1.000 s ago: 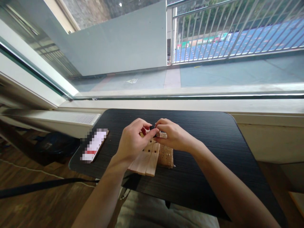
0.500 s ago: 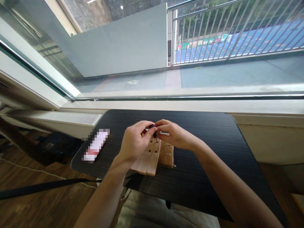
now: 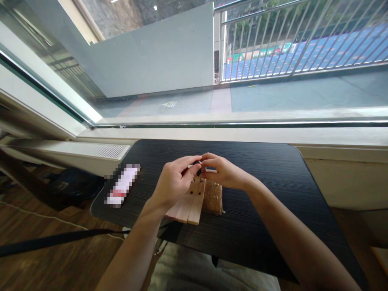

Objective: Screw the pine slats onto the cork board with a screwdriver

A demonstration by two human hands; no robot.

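My left hand [image 3: 173,182] and my right hand [image 3: 223,172] meet fingertip to fingertip above the middle of a black table [image 3: 273,194]. Both pinch a small black part [image 3: 197,165] between thumb and fingers. Under the hands lie pale wooden slats with drilled holes [image 3: 190,204], and beside them to the right a darker, speckled perforated board [image 3: 213,197]. What the small black part is I cannot make out.
A flat rectangular item with a blurred-out face [image 3: 123,189] lies near the table's left edge. Behind the table runs a window sill [image 3: 242,135] with a large window. A radiator grille [image 3: 103,151] sits at the left, and a dark strap [image 3: 54,238] crosses the wooden floor.
Both hands stayed together over the slats with only slight finger movement on the small black part. The view shifted a little.
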